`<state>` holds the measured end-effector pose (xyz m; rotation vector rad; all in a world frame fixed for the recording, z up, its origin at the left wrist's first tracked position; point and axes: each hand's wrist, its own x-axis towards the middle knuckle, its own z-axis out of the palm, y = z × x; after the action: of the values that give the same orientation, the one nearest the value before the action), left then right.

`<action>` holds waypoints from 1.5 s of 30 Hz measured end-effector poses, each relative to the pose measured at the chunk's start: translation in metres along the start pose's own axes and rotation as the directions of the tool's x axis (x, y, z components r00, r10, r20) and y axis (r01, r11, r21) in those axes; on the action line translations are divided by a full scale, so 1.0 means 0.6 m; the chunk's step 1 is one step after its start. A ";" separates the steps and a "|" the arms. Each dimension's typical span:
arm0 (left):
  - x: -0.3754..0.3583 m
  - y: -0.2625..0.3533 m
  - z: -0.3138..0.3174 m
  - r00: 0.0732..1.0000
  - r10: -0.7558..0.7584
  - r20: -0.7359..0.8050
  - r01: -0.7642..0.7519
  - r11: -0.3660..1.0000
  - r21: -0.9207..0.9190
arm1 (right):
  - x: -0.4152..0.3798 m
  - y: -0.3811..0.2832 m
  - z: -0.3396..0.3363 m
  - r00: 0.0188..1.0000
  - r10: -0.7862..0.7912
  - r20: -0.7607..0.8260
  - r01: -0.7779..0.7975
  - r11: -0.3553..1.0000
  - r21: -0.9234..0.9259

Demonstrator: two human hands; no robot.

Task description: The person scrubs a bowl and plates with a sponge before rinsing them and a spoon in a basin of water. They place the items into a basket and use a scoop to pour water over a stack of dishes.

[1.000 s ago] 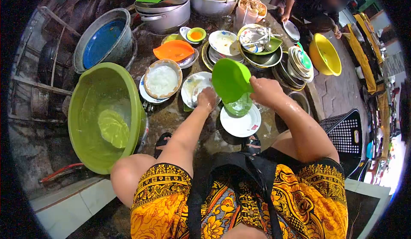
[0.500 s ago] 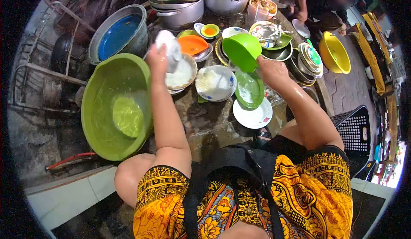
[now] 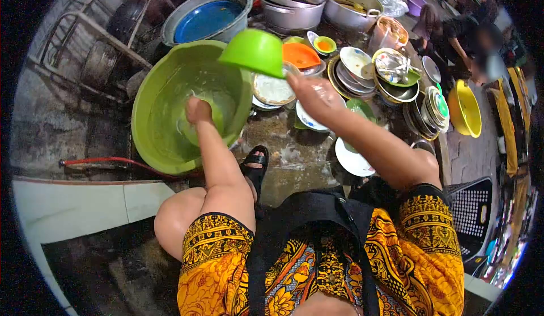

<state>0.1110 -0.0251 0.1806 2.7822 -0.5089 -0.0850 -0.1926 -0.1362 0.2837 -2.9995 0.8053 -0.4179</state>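
Inside the big green basin (image 3: 150, 118), low over its water, is my left hand (image 3: 198, 111). Its fingers point down; a pale, blurred shape lies beneath them, too unclear to name. My right hand (image 3: 317, 96) grips the rim of a bright green bowl (image 3: 255, 50), tilted above the basin's right edge. Soapy plates (image 3: 273, 89) are right of the basin, partly behind my right hand. An orange dish (image 3: 301, 55) sits behind them. A white plate (image 3: 352, 157) lies on the wet floor below my right forearm.
A grey tub with blue inside (image 3: 209, 21) and metal pots (image 3: 292, 17) stand at the back. Stacked dishes (image 3: 439, 109), a yellow basin (image 3: 464, 109) and a black crate (image 3: 470, 208) are right. Another person (image 3: 462, 41) bends at the upper right. A red hose (image 3: 107, 159) lies left.
My left hand, which held a white dish up by the plates, is now down in the green basin. My right hand has carried the green bowl leftward. The view has shifted.
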 end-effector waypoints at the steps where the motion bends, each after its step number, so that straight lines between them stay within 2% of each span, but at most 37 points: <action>1: 0.010 -0.021 0.032 0.999 0.016 0.031 -0.018 0.998 0.063 | 0.021 -0.024 0.016 0.999 -0.032 -0.026 0.030 0.998 -0.061; 2: 0.027 -0.046 0.070 0.998 0.043 0.034 -0.047 0.990 0.129 | 0.037 -0.048 0.033 0.995 -0.080 -0.052 0.073 0.990 -0.123; 4: 0.041 -0.073 0.102 0.995 0.068 0.070 -0.082 0.971 0.226 | 0.070 -0.097 0.050 0.994 -0.102 -0.026 0.099 0.991 -0.086; 6: 0.023 -0.065 0.060 0.925 -0.074 0.373 -0.018 0.971 0.237 | 0.099 -0.139 0.091 0.992 -0.119 -0.034 0.115 0.989 -0.096; 8: 0.036 -0.085 0.082 0.898 -0.100 0.429 0.001 0.975 0.224 | 0.128 -0.173 0.126 0.993 -0.033 0.115 0.042 0.996 -0.075; 9: 0.044 -0.096 0.094 0.896 -0.111 0.429 0.034 0.982 0.183 | 0.137 -0.188 0.127 0.993 -0.034 0.109 0.043 0.996 -0.083; 11: 0.065 -0.116 0.124 0.900 -0.132 0.416 0.133 0.991 0.025 | 0.144 -0.210 0.120 0.872 -0.078 0.483 0.173 0.973 -0.154; 12: 0.080 -0.126 0.136 0.896 -0.162 0.413 0.217 0.972 -0.091 | 0.147 -0.210 0.113 0.872 -0.078 0.484 0.174 0.972 -0.158; 13: 0.088 -0.133 0.148 0.885 -0.213 0.415 0.345 0.897 -0.275 | 0.148 -0.210 0.106 0.850 -0.091 0.518 0.114 0.993 -0.012; 14: 0.096 -0.141 0.159 0.859 -0.268 0.436 0.475 0.734 -0.485 | 0.148 -0.209 0.103 0.828 -0.111 0.550 0.046 0.990 0.131; 15: 0.100 -0.144 0.165 0.830 -0.308 0.466 0.558 0.497 -0.665 | 0.147 -0.203 0.110 0.825 -0.111 0.554 0.047 0.991 0.129; 16: 0.102 -0.148 0.170 0.815 -0.288 0.504 0.574 0.273 -0.772 | 0.146 -0.193 0.120 0.854 -0.017 0.521 -0.124 0.964 0.235; 17: 0.106 -0.152 0.176 0.805 -0.243 0.541 0.564 0.031 -0.825 | 0.146 -0.182 0.128 0.864 0.086 0.497 -0.285 0.896 0.340; 18: 0.107 -0.155 0.180 0.801 -0.180 0.571 0.550 -0.156 -0.821 | 0.148 -0.170 0.113 0.764 0.083 0.640 -0.475 0.744 0.470; 19: 0.108 -0.156 0.184 0.823 -0.065 0.565 0.537 -0.237 -0.810 | 0.142 -0.157 0.114 0.759 0.086 0.645 -0.480 0.743 0.467; 21: 0.111 -0.155 0.196 0.840 0.197 0.506 0.543 -0.342 -0.767 | 0.125 -0.132 0.111 0.880 0.096 0.465 -0.411 0.645 0.644; 22: 0.117 -0.149 0.211 0.831 0.357 0.427 0.544 -0.357 -0.760 | 0.119 -0.118 0.094 0.866 0.068 0.495 -0.449 0.538 0.713; 23: 0.130 -0.135 0.227 0.787 0.533 0.311 0.540 -0.350 -0.765 | 0.109 -0.107 0.083 0.885 0.094 0.456 -0.439 0.497 0.749; 24: 0.047 -0.052 0.105 0.777 0.486 0.401 0.617 -0.457 -0.641 | 0.097 -0.093 0.050 0.873 0.078 0.481 -0.464 0.432 0.773; 25: 0.027 -0.011 0.078 0.806 0.559 0.197 0.418 -0.301 -0.857 | 0.086 -0.080 0.002 0.863 0.061 0.501 -0.487 0.366 0.793; 27: -0.013 0.070 0.030 0.702 0.711 0.046 0.358 -0.295 -0.886 | 0.057 -0.052 -0.078 0.871 0.123 0.476 -0.481 0.413 0.773; 28: -0.038 0.110 0.011 0.640 0.765 0.068 0.553 -0.397 -0.733 | 0.040 -0.031 -0.100 0.874 0.137 0.467 -0.480 0.397 0.782; 29: -0.055 0.143 0.020 0.629 0.774 0.075 0.563 -0.387 -0.730 | 0.022 -0.008 -0.119 0.878 0.150 0.455 -0.476 0.383 0.792; 31: -0.084 0.200 0.038 0.509 0.860 0.023 0.571 -0.317 -0.757 | -0.013 0.036 -0.154 0.865 0.192 0.464 -0.500 0.413 0.761; 33: -0.123 0.244 0.074 0.426 0.898 0.114 0.448 -0.099 -0.889 | -0.052 0.065 -0.192 0.837 0.232 0.496 -0.543 0.456 0.705; 34: -0.146 0.261 0.103 0.383 0.905 0.186 0.335 0.051 -0.941 | -0.072 0.087 -0.192 0.830 0.280 0.482 -0.552 0.533 0.641; 35: -0.172 0.276 0.136 0.335 0.905 0.262 0.186 0.209 -0.960 | -0.094 0.109 -0.186 0.826 0.293 0.482 -0.560 0.530 0.637; 36: -0.199 0.286 0.175 0.284 0.897 0.338 -0.033 0.361 -0.932 | -0.116 0.132 -0.177 0.795 0.312 0.520 -0.596 0.563 0.573; 37: -0.226 0.296 0.218 0.227 0.888 0.400 -0.353 0.458 -0.816 | -0.134 0.151 -0.173 0.762 0.332 0.556 -0.627 0.593 0.505; 38: -0.261 0.302 0.251 0.171 0.866 0.470 -0.654 0.456 -0.603 | -0.152 0.161 -0.174 0.739 0.360 0.569 -0.651 0.599 0.467; 39: -0.300 0.304 0.271 0.123 0.810 0.573 -0.841 0.392 -0.373 | -0.170 0.171 -0.175 0.716 0.387 0.582 -0.673 0.603 0.428; 40: -0.336 0.307 0.281 0.103 0.736 0.670 -0.918 0.329 -0.220 | -0.190 0.194 -0.161 0.666 0.412 0.622 -0.713 0.599 0.366; 41: -0.364 0.309 0.289 0.089 0.658 0.747 -0.958 0.263 -0.117 | -0.215 0.221 -0.141 0.716 0.363 0.596 -0.648 0.663 0.375; 42: -0.382 0.306 0.298 0.096 0.612 0.785 -0.973 0.226 -0.057 | -0.227 0.228 -0.140 0.664 0.391 0.637 -0.688 0.654 0.315; 43: -0.396 0.305 0.313 0.100 0.579 0.809 -0.980 0.196 -0.020 | -0.241 0.231 -0.140 0.607 0.419 0.675 -0.724 0.642 0.251; 45: -0.404 0.287 0.410 0.137 0.645 0.752 -0.985 0.167 0.035 | -0.262 0.238 -0.132 0.525 0.449 0.723 -0.789 0.576 0.216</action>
<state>-0.2012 -0.1637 0.0012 2.2092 -2.6940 -0.6414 -0.4137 -0.1777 0.3093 -1.8773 1.3521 0.3091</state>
